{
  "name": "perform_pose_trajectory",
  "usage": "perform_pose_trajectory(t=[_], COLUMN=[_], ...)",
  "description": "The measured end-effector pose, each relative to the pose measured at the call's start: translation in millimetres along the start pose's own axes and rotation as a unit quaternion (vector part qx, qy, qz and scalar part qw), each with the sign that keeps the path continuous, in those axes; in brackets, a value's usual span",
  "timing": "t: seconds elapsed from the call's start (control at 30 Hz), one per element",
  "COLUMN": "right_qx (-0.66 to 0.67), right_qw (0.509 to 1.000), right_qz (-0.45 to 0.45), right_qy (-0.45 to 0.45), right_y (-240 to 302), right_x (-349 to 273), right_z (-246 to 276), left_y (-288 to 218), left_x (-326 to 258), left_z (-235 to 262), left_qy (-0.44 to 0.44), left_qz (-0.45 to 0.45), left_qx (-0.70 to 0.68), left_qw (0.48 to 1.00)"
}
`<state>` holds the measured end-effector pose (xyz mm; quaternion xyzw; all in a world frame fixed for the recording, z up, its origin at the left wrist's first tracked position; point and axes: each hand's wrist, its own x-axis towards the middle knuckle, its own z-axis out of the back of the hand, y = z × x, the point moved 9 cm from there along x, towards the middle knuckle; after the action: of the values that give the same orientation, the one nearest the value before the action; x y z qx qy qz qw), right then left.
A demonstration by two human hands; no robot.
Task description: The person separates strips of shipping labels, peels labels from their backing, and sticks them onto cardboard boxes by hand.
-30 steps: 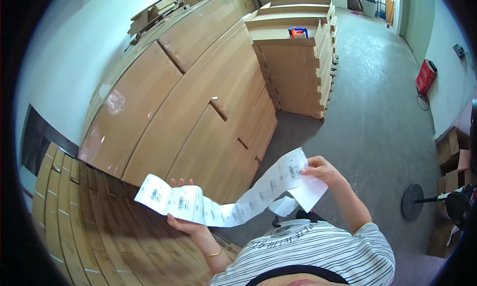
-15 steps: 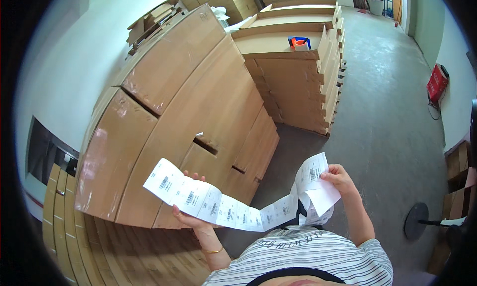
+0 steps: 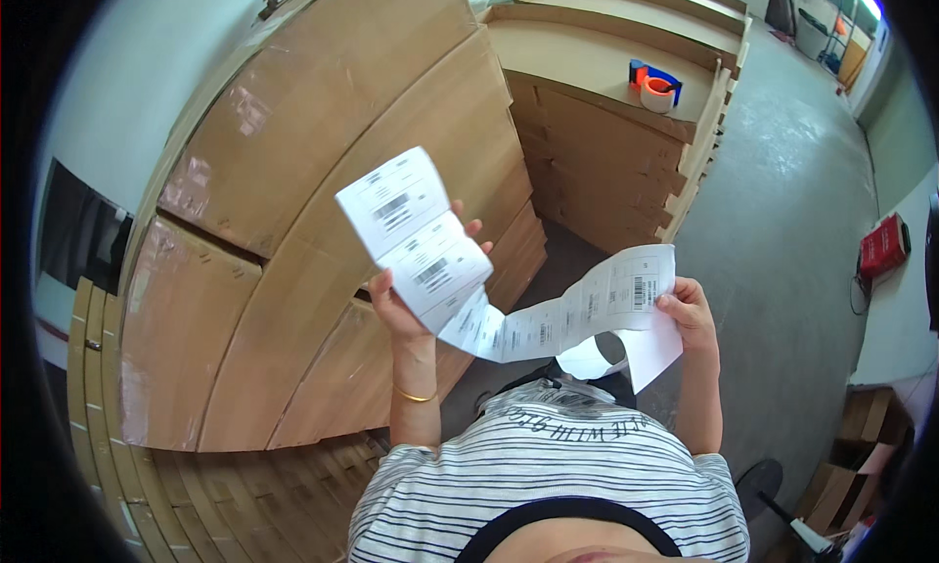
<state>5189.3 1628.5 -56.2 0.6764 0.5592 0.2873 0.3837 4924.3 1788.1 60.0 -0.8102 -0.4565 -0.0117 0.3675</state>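
Observation:
A long white strip of barcode labels [image 3: 518, 334] sags between my two hands. My left hand [image 3: 396, 304] grips it from beneath near its free end, with fingertips showing past the strip's edge and a thin gold bangle [image 3: 415, 397] on the wrist. At the other end my right hand [image 3: 691, 314] pinches the strip, thumb on top, where more of the paper [image 3: 653, 353] curls and hangs below. The strip's left end tilts up in front of a stack of large brown cartons [image 3: 323, 123].
Beyond the cartons stands a pile of cardboard trays [image 3: 597, 45], with an orange and blue tape dispenser [image 3: 657, 86] on top. A red case [image 3: 883, 245] is by the right wall. A round black base [image 3: 760, 488] with a pole stands at lower right, near cardboard boxes [image 3: 851, 455].
Both hands have risen in view, the left one more and slightly rightward. The strip's left end now tilts upward. The view has shifted, so the tape dispenser appears lower and farther right.

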Motion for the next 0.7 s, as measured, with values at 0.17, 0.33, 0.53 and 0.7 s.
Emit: perform_pose_trajectory(t=[0.17, 0.33, 0.53, 0.7], right_qx=[0.009, -0.019, -0.041, -0.037], right_qw=[1.000, 0.996, 0.972, 0.958], right_qz=[-0.012, -0.054, -0.140, -0.125], right_qy=[0.020, 0.065, 0.185, 0.257], right_y=[10, 35, 66, 82], right_x=[65, 133, 208, 245], right_z=[37, 54, 26, 24], left_y=[33, 63, 168, 230], left_x=[59, 112, 154, 153], left_z=[8, 9, 42, 82], left_qy=[-0.043, -0.057, -0.198, -0.033], left_qz=[0.032, -0.002, 0.117, 0.041], left_qx=[-0.001, 0.049, 0.184, 0.224], left_qw=[0.999, 0.997, 0.956, 0.973])
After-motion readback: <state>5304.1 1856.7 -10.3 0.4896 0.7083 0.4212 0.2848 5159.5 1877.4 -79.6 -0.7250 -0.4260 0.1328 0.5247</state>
